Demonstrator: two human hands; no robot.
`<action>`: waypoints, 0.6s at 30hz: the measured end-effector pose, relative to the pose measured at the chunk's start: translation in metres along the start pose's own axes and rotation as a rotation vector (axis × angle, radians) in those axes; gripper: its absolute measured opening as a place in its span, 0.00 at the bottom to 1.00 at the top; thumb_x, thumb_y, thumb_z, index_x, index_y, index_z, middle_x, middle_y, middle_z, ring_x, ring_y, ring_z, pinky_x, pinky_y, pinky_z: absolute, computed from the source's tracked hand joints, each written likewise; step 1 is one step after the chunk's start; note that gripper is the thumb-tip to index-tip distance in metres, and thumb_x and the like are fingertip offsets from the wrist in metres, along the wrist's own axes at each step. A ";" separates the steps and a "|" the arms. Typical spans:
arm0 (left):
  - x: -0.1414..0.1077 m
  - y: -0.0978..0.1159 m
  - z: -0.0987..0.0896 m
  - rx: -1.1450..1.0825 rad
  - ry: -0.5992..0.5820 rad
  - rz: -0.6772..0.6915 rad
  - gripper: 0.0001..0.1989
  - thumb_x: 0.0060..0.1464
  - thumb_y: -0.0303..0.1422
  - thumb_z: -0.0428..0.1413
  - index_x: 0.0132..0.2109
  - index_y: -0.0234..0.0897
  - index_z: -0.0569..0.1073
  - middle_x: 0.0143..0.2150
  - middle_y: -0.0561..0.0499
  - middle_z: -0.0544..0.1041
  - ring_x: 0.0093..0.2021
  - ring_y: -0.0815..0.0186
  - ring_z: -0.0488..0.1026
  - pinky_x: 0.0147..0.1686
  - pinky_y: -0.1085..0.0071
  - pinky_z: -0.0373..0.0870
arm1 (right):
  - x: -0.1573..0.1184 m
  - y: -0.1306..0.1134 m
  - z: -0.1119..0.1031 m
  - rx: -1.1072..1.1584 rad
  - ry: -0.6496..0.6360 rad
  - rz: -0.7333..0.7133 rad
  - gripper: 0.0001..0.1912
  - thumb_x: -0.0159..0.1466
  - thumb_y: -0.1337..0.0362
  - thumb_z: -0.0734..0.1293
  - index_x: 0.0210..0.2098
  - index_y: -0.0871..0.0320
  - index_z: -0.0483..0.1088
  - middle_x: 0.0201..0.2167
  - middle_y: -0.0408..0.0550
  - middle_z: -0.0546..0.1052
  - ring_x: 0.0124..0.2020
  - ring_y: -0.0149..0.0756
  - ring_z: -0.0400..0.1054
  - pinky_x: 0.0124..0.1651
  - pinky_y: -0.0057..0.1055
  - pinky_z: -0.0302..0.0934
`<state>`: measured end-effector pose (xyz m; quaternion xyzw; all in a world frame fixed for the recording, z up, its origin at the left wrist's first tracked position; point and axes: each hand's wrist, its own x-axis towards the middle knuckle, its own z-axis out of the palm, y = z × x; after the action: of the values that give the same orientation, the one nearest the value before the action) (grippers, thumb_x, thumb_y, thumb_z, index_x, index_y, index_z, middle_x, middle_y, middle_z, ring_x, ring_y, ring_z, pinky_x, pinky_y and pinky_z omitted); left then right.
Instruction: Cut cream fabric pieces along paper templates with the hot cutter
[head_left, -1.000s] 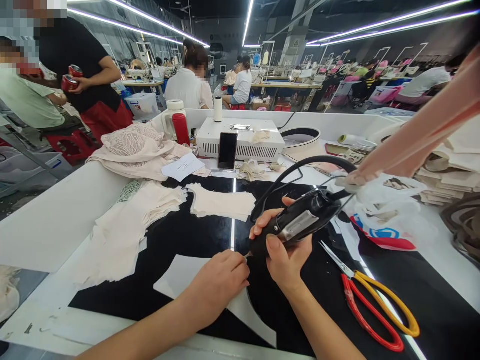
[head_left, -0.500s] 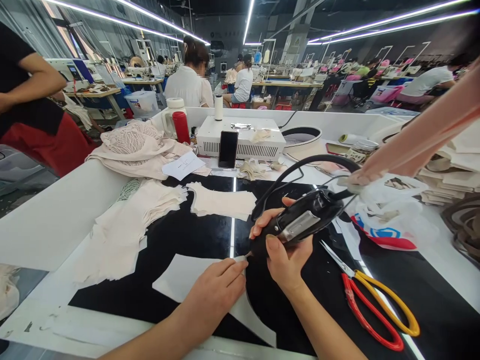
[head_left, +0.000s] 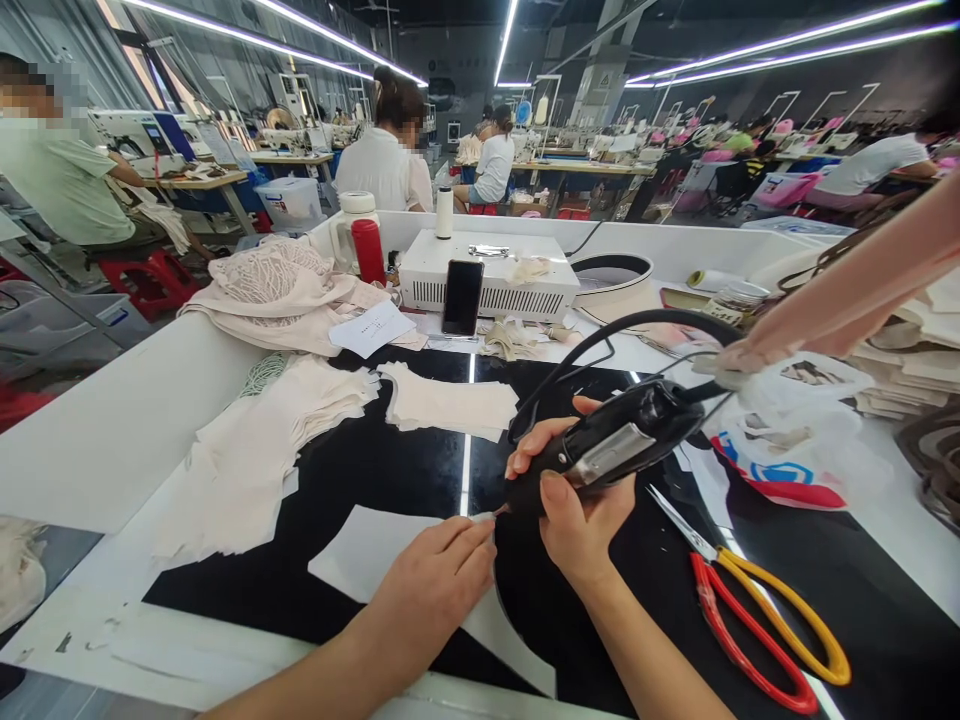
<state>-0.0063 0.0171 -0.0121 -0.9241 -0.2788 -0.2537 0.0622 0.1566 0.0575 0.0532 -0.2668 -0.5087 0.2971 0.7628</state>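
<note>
My right hand (head_left: pixel 581 500) is wrapped round a black handheld power tool (head_left: pixel 626 445) with a silver side plate and a thick black cable. The tool tilts down to the left, its thin tip near my left fingertips. My left hand (head_left: pixel 442 575) has its fingers pressed together at the edge of a white curved panel (head_left: pixel 361 555), which lies on the black tabletop (head_left: pixel 337 490). Part of the panel is hidden under that hand. Right of my right hand lie scissors (head_left: pixel 739 575) with one red and one yellow handle, blades partly apart.
A stack of cream fabric pieces (head_left: pixel 244 460) and a smaller cream stack (head_left: pixel 454 400) lie left and ahead. A phone (head_left: pixel 463 298) leans against a white box (head_left: pixel 491 265). A plastic bag (head_left: pixel 787 440) sits at right. A pink fabric-wrapped strip (head_left: pixel 862 270) hangs down at upper right.
The view has shifted slightly. Both hands keep their hold, with the tool tip still by my left fingers. The person in red at far left is gone, revealing a seated person in light green.
</note>
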 end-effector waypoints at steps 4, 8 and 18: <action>-0.001 0.001 0.001 0.015 0.031 0.005 0.17 0.77 0.28 0.41 0.53 0.29 0.75 0.53 0.47 0.82 0.54 0.63 0.79 0.53 0.66 0.77 | 0.000 0.000 -0.001 0.015 -0.009 -0.004 0.24 0.66 0.61 0.74 0.59 0.48 0.67 0.36 0.41 0.75 0.27 0.32 0.71 0.28 0.32 0.72; -0.001 0.001 0.002 0.009 0.026 0.002 0.16 0.77 0.28 0.42 0.54 0.28 0.75 0.53 0.47 0.82 0.55 0.64 0.79 0.56 0.67 0.76 | 0.000 0.000 -0.001 0.004 -0.006 -0.013 0.24 0.66 0.62 0.74 0.60 0.48 0.66 0.36 0.41 0.75 0.28 0.32 0.72 0.29 0.32 0.72; -0.005 0.000 0.009 0.024 0.025 0.007 0.16 0.77 0.29 0.43 0.56 0.28 0.75 0.55 0.48 0.81 0.57 0.65 0.77 0.60 0.68 0.72 | 0.003 -0.003 -0.001 0.001 0.013 -0.016 0.25 0.65 0.60 0.74 0.60 0.49 0.67 0.36 0.42 0.76 0.28 0.33 0.72 0.27 0.32 0.72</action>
<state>-0.0059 0.0172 -0.0218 -0.9211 -0.2777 -0.2615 0.0775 0.1593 0.0575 0.0571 -0.2643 -0.5056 0.2897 0.7685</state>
